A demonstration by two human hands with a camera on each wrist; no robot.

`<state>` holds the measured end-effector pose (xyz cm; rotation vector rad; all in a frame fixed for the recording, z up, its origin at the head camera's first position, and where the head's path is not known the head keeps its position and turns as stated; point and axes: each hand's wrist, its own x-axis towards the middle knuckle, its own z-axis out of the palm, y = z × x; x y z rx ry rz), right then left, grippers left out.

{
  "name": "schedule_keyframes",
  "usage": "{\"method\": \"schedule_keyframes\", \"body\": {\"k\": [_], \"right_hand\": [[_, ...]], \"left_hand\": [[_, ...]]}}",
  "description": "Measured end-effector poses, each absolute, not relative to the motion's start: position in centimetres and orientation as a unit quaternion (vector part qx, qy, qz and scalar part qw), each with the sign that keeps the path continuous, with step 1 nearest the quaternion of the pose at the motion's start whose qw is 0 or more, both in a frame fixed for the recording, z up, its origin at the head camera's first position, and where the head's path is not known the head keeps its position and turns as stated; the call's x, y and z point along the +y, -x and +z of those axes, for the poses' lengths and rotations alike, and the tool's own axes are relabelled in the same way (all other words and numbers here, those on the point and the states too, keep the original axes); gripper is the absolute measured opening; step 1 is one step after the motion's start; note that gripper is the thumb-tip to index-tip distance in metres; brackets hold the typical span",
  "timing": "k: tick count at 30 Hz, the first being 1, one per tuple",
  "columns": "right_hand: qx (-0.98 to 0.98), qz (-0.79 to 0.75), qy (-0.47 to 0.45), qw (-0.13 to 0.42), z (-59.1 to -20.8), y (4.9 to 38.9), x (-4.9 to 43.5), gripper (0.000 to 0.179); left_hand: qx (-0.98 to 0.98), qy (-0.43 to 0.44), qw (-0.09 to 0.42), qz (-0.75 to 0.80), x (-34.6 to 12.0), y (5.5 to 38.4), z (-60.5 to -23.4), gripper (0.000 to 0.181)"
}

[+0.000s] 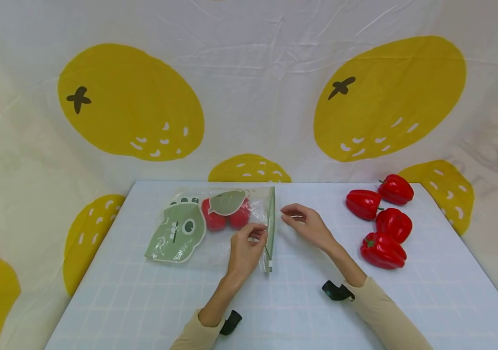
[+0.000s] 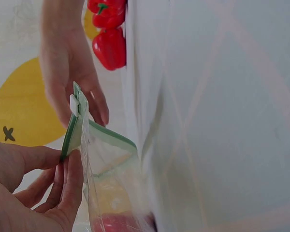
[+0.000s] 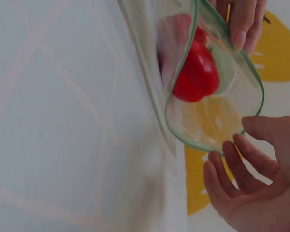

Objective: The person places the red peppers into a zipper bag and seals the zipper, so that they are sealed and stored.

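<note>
A clear zip bag (image 1: 179,238) with a green cartoon print lies on the table, its green-edged mouth facing right. Red bell peppers (image 1: 215,219) show through the plastic, partly covered by the print. My left hand (image 1: 244,250) pinches the green rim (image 2: 67,137) between thumb and fingers, near a white slider (image 2: 74,105). In the right wrist view the mouth gapes and a pepper (image 3: 197,75) is visible inside. Just right of the mouth, my right hand (image 1: 310,226) has loosely bent fingers and holds nothing; in the head view a small gap separates it from the rim.
Several red bell peppers (image 1: 383,250) are grouped at the right side of the table (image 1: 301,311). A white cloth (image 1: 257,97) with yellow fruit prints hangs behind the table's back edge. Black wrist cameras (image 1: 337,291) sit on both forearms.
</note>
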<state>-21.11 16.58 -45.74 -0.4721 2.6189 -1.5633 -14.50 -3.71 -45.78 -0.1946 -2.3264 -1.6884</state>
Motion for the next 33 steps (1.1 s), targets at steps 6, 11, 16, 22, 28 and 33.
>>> {"method": "schedule_keyframes", "body": {"k": [6,11,16,22,28,33], "right_hand": [[0.855,-0.496,0.147,0.018,-45.1,20.5,17.9,0.034],[0.859,-0.493,0.140,0.007,-44.4,19.9,18.9,0.035],[0.863,-0.483,0.144,-0.021,-43.9,19.4,20.0,0.034],[0.875,-0.460,0.141,-0.054,-42.9,18.6,21.3,0.035],[0.887,-0.438,0.125,-0.076,-42.5,17.9,23.0,0.038],[0.895,-0.424,0.105,-0.089,-42.4,17.0,24.5,0.043]], "left_hand": [[-0.797,0.067,0.133,-0.585,-3.7,14.4,-45.7,0.011],[-0.796,0.066,0.135,-0.587,-3.7,14.4,-45.8,0.011],[-0.798,0.064,0.134,-0.584,-3.7,14.4,-45.8,0.011],[-0.800,0.062,0.132,-0.582,-3.7,14.4,-45.8,0.011],[-0.800,0.063,0.130,-0.583,-3.7,14.4,-45.8,0.011],[-0.799,0.063,0.133,-0.582,-3.8,14.4,-45.9,0.011]]}}
